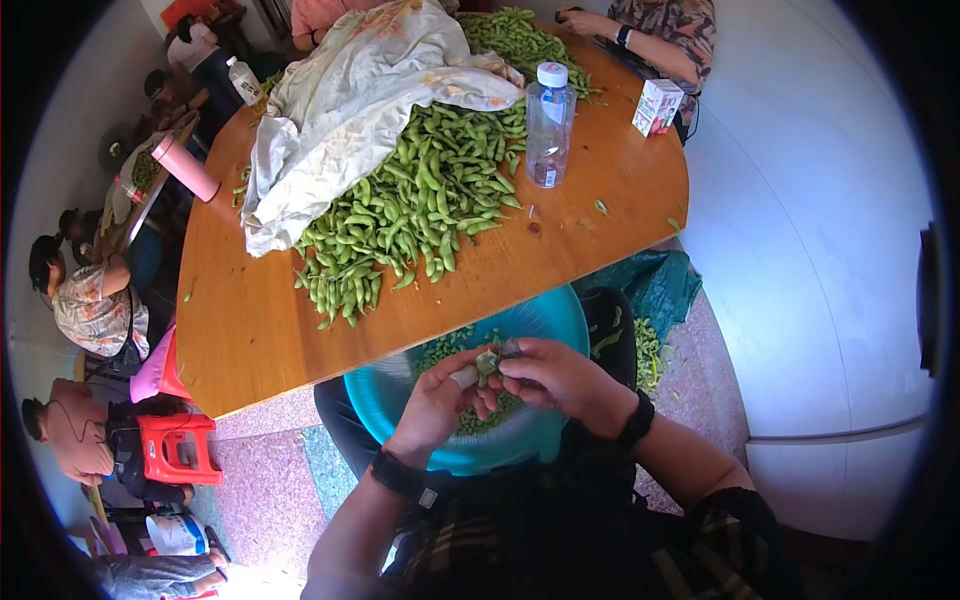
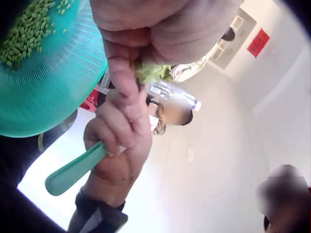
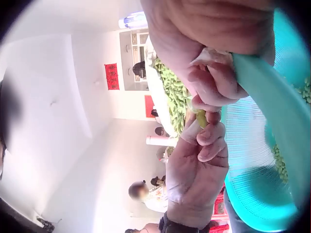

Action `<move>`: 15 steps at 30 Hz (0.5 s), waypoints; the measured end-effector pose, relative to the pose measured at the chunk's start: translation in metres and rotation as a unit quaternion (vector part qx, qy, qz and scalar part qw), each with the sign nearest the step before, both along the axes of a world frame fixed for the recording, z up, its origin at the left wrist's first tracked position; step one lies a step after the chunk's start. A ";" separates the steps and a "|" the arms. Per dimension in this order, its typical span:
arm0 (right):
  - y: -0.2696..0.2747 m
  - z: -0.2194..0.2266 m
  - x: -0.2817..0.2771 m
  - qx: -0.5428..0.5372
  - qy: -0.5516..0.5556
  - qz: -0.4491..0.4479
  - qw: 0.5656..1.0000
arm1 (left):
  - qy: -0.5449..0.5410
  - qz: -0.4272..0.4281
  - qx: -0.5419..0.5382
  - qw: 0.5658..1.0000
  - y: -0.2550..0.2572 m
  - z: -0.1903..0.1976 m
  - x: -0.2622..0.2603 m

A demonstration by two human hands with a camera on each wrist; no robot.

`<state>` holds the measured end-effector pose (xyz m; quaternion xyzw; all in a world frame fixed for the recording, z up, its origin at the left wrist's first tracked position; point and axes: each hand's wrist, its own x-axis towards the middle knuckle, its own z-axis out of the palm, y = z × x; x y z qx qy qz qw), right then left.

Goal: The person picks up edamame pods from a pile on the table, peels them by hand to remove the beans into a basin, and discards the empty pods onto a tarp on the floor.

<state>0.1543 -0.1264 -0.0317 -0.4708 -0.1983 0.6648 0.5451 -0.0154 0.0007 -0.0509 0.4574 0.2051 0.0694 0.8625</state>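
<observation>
Over a teal basin (image 1: pixel 360 420) of shelled green beans, both hands meet fingertip to fingertip. My left hand (image 1: pixel 432 405) pinches a green soybean pod (image 3: pixel 201 118) between thumb and fingers; a white wrap (image 1: pixel 464 377) covers part of its thumb. In my right hand (image 1: pixel 560 380), the curled fingers grip a tool with a smooth green handle (image 2: pixel 75 169), whose end sticks out behind the little finger. The tool's working end is hidden by the fingers, so I cannot tell its kind. Shelled beans (image 2: pixel 26 36) lie inside the basin.
On the wooden table (image 1: pixel 240 340) ahead lies a large heap of pods (image 1: pixel 400 200), partly under a white cloth (image 1: pixel 350 90). A clear bottle (image 1: pixel 549 130), a small carton (image 1: pixel 657 107) and a pink tumbler (image 1: pixel 185 168) stand there. Loose husks (image 1: pixel 650 360) lie right of the basin.
</observation>
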 end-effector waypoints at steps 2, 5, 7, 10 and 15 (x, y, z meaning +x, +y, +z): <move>0.001 -0.006 0.000 -0.002 -0.062 -0.003 0.998 | 0.021 0.003 0.084 0.996 -0.004 0.000 0.005; 0.003 -0.009 -0.012 0.026 -0.206 -0.031 0.978 | 0.062 0.027 0.294 0.953 -0.015 -0.005 0.010; 0.003 -0.010 -0.019 0.058 -0.290 -0.055 0.954 | 0.063 0.069 0.420 0.903 -0.019 -0.010 0.013; 0.001 -0.014 -0.024 0.067 -0.299 -0.103 0.946 | 0.110 0.062 0.353 0.927 -0.021 0.001 0.015; -0.002 -0.012 -0.028 0.127 -0.425 -0.130 0.887 | 0.086 0.105 0.460 0.877 -0.028 -0.001 0.016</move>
